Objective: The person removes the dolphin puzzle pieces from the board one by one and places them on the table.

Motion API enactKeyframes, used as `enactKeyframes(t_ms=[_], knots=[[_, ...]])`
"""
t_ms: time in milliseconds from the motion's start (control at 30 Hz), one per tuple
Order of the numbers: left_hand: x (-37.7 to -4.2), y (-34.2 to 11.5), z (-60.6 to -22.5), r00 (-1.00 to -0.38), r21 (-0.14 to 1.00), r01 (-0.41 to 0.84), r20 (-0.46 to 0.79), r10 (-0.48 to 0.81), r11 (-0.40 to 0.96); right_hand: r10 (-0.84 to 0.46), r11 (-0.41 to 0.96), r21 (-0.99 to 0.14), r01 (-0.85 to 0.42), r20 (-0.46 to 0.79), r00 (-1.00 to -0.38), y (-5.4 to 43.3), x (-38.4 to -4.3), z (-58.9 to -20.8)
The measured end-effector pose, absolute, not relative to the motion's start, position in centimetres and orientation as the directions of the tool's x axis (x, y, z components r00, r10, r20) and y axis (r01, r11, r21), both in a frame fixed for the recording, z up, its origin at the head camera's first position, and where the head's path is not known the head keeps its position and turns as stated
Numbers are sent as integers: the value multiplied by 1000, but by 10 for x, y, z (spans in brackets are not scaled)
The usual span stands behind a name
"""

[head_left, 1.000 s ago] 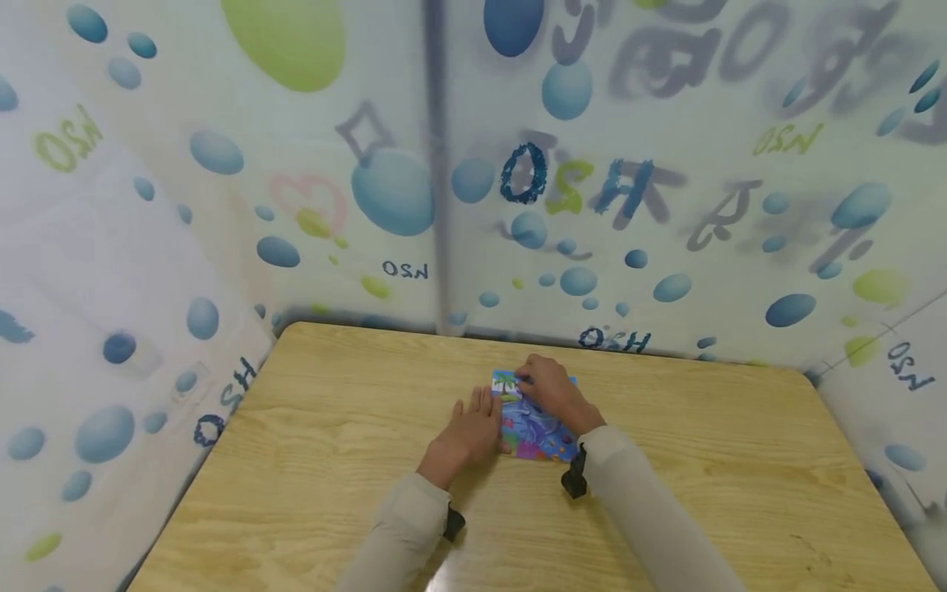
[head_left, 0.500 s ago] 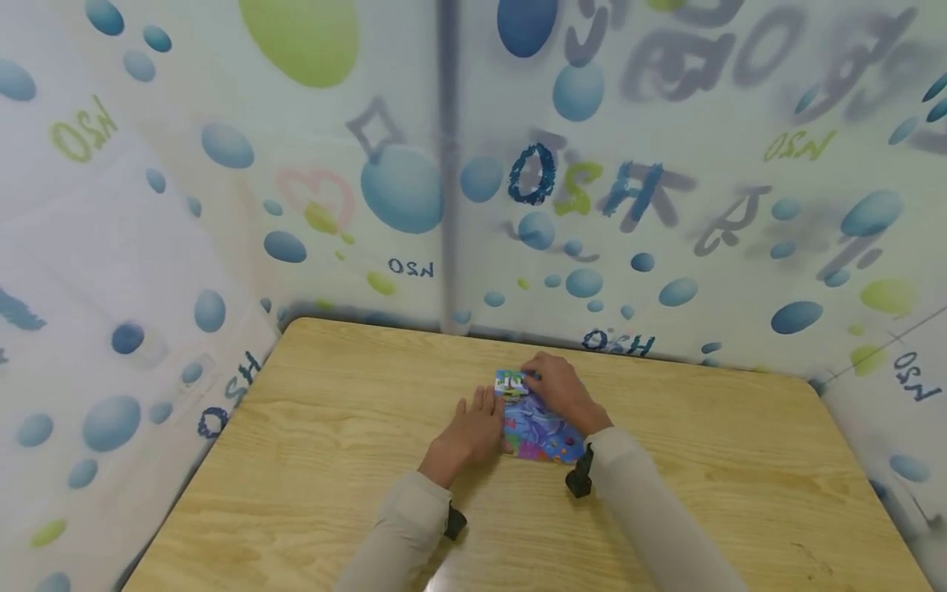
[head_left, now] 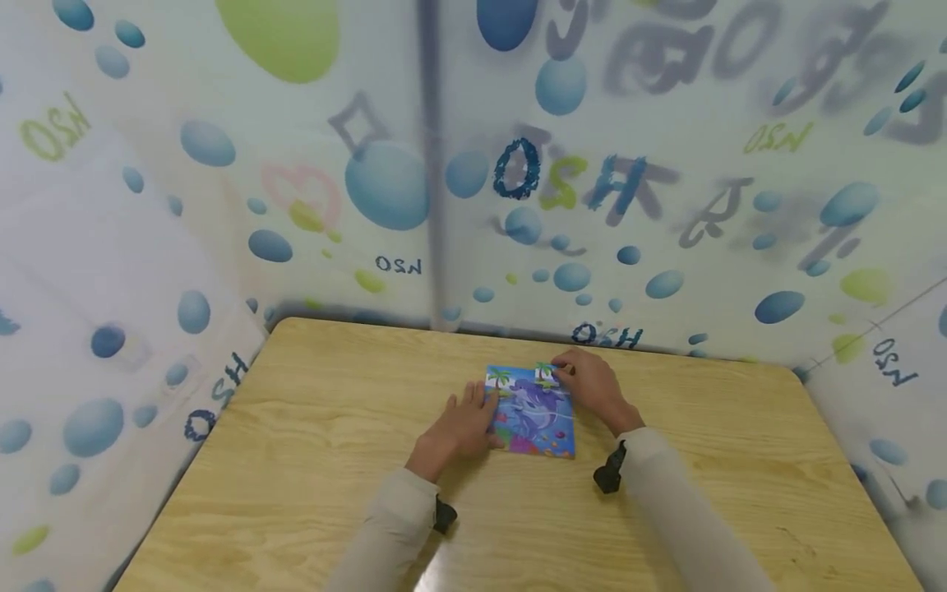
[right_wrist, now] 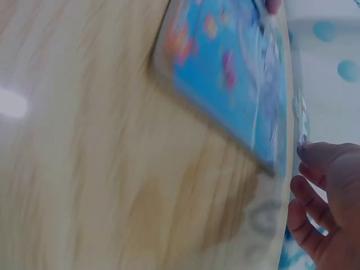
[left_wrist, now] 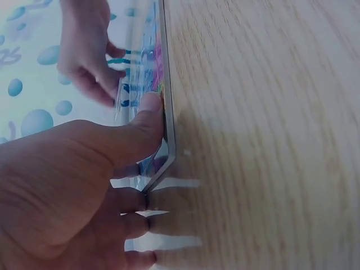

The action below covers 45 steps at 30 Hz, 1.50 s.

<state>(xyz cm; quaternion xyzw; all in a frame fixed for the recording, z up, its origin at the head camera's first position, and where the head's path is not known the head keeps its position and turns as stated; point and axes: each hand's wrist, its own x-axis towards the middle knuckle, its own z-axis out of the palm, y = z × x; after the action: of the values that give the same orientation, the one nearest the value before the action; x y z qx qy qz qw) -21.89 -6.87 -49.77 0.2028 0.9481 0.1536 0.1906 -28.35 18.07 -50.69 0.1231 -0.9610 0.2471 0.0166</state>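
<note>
A square picture board (head_left: 527,423) with dolphins, sea life and a palm tree at its upper left lies on the table. My left hand (head_left: 460,423) rests along its left side with the fingers stretched out; in the left wrist view the thumb (left_wrist: 149,104) touches the board's edge. Over the upper right part of the board, my right hand (head_left: 598,390) pinches a small thin piece printed with a palm tree (head_left: 545,375) between thumb and fingers. Seen edge-on in the right wrist view, this piece (right_wrist: 304,124) is raised off the board.
The wooden table (head_left: 333,436) extends around the board on all sides. Behind it stands a pale wall (head_left: 473,247) printed with blue and green dots and lettering. Dark wrist cameras (head_left: 610,473) sit on both cuffs.
My right hand has moved rightward with the palm-tree piece, from the board's upper left to its upper right, uncovering the dolphins. The left hand stays at the left side.
</note>
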Motion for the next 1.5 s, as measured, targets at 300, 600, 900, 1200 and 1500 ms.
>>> enactKeyframes(t_ms=[300,600,900,1200,1500], knots=[[-218,-67,-492,-848,400,321,-282,449,858,-189,855,-469,-221,113,-975,229,-279,-506],[-218,-65,-497,-842,412,322,-288,457,853,-170,880,-447,-160,20,-985,267,-276,-509],[-221,-65,-494,-841,400,328,-290,457,856,-227,847,-494,-197,-1,-974,276,-279,-513],[-218,-66,-501,-845,422,319,-278,457,849,-269,856,-458,-240,3,-963,267,-280,-503],[-220,-64,-500,-847,434,296,-294,444,851,-421,780,-520,-348,-26,-907,224,-284,-495]])
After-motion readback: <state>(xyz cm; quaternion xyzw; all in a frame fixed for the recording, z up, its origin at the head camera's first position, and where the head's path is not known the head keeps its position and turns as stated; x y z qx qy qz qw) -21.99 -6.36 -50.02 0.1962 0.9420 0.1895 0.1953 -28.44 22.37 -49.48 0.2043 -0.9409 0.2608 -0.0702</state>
